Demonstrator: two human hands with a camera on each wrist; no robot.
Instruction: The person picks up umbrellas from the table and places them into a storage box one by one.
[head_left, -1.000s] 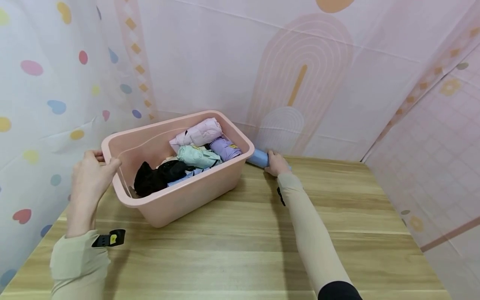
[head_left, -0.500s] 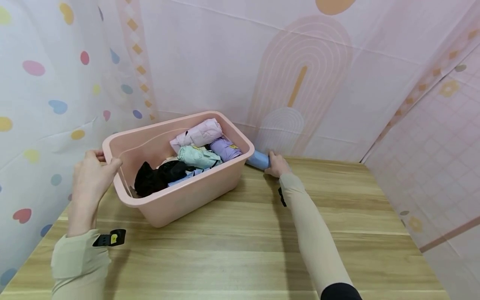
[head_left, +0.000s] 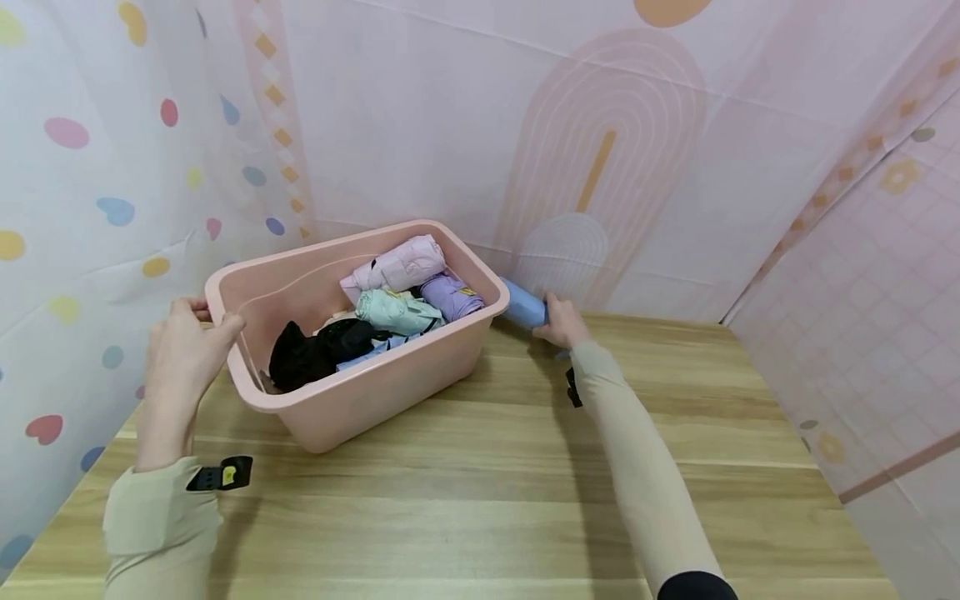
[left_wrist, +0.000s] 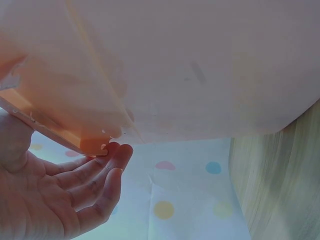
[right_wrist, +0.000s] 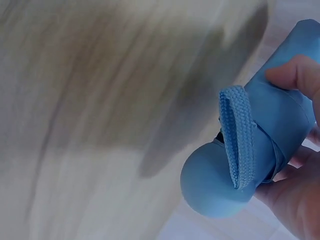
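Observation:
My right hand (head_left: 562,322) grips a folded blue umbrella (head_left: 525,305) behind the right end of the pink plastic bin (head_left: 382,396). In the right wrist view the umbrella (right_wrist: 275,115) shows a rounded handle end and a woven wrist strap (right_wrist: 237,137); thumb and fingers wrap its rolled canopy, and its shadow falls on the table. At the bin's left end, my left hand (head_left: 180,358) pinches the rim, thumb on top and fingers at the outer side. From the left wrist view, that hand's fingers (left_wrist: 95,187) lie curled under the rim's lip.
Inside the bin lie a pale pink folded umbrella (head_left: 401,265), a purple one (head_left: 452,297), a mint one (head_left: 397,312), a black bundle (head_left: 315,354) and some light blue fabric (head_left: 371,353). Patterned curtains (head_left: 420,125) border the wooden table (head_left: 450,500) behind and at both sides.
My right hand has lifted the blue umbrella slightly and shifted a little to the right, tilting it up. The left hand and the bin have stayed in place.

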